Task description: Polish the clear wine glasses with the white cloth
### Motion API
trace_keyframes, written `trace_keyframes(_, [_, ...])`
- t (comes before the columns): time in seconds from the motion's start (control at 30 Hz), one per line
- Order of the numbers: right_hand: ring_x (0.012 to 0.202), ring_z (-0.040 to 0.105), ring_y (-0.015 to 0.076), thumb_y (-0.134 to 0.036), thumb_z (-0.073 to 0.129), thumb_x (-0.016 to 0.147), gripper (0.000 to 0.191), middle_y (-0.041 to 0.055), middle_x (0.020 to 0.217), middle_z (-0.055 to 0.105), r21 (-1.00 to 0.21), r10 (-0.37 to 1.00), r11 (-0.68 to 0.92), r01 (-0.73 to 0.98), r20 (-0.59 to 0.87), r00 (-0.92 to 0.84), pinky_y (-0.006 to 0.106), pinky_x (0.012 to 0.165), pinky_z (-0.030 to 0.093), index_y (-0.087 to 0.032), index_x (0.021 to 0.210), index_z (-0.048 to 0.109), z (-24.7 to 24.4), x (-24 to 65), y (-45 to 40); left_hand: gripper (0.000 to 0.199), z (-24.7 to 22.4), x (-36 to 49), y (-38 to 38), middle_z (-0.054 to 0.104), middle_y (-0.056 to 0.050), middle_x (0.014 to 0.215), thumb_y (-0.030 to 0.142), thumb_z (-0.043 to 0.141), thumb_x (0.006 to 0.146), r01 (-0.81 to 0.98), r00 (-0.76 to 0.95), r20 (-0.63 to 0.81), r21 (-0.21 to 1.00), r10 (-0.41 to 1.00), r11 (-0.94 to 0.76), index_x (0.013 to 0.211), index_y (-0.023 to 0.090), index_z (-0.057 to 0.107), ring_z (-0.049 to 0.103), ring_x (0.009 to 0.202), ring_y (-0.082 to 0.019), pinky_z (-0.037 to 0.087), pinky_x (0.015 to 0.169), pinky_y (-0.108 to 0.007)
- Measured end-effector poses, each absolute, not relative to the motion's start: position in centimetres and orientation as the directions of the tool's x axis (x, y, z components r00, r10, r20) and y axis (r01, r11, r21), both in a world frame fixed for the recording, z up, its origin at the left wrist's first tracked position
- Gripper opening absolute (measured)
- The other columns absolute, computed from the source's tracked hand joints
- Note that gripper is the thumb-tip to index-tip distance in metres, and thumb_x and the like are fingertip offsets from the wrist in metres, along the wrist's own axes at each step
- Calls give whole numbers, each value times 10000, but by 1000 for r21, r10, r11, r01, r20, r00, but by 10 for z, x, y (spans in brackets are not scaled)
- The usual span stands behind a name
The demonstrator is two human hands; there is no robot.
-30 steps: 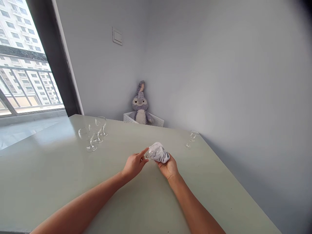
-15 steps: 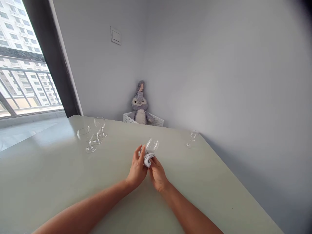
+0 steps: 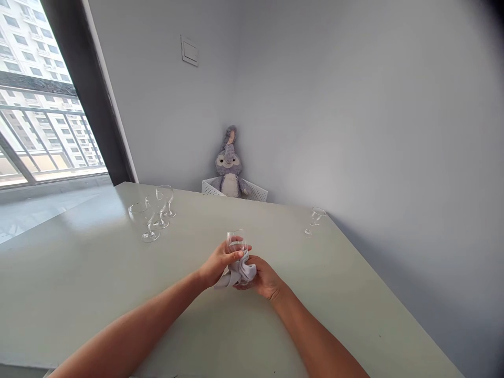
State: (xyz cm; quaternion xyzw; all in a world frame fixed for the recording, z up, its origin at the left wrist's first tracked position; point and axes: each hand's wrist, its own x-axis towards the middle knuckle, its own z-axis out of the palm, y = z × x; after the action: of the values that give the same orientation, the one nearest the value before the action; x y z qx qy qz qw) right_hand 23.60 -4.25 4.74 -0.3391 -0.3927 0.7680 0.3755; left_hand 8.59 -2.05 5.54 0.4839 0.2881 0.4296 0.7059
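Observation:
Above the middle of the table, my left hand (image 3: 221,261) is wrapped round the bowl of a clear wine glass (image 3: 235,237), with the thumb on the near side. The glass stands nearly upright, its rim up. A pale grey-white cloth (image 3: 243,272) bunches around the lower part and hides the stem. My right hand (image 3: 266,277) grips the cloth from the right, low on the glass; some of its fingers are hidden behind the cloth. One end of the cloth hangs to the left, under my left hand.
Several stemmed glasses (image 3: 150,231) stand in a cluster at the table's left. Another stemmed glass (image 3: 315,220) is near the right edge of the pale table (image 3: 189,325). Behind, a plush rabbit (image 3: 229,173) sits in a white basket (image 3: 258,192) against the wall.
The glass has turned from tilted away to nearly upright. My left hand has shifted from the cloth area to round the bowl, and the cloth now sits lower, held by my right hand.

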Motion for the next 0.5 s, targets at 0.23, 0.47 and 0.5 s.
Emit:
trace_keyframes(0.23, [515, 357, 76, -188, 521, 622, 45, -56, 541, 430, -995, 984, 26, 95, 9, -180, 200, 492, 274, -153, 631, 549, 41, 244, -26, 514, 51, 86, -16, 573, -124, 1129, 321, 686, 663, -247, 288, -32, 963, 957, 106, 1097, 200, 439, 556, 952, -209, 409, 727, -301])
trace_keyframes(0.47, [588, 439, 114, -182, 436, 710, 209, -9, 652, 502, -924, 970, 238, 299, 244, -17, 220, 528, 357, -171, 831, 606, 49, 267, -23, 338, 51, 68, 7, 615, -93, 1005, 300, 692, 663, -443, 148, -110, 881, 983, 165, 919, 168, 516, 607, 822, -150, 451, 628, -226])
trace_keyframes(0.5, [675, 479, 136, -178, 452, 715, 243, 13, 747, 542, -874, 939, 342, 344, 327, -104, 244, 594, 393, -188, 898, 611, 52, 266, -26, 294, 51, 66, 9, 624, -88, 966, 296, 687, 667, -460, 145, -134, 868, 980, 187, 874, 154, 534, 609, 798, -142, 453, 618, -216])
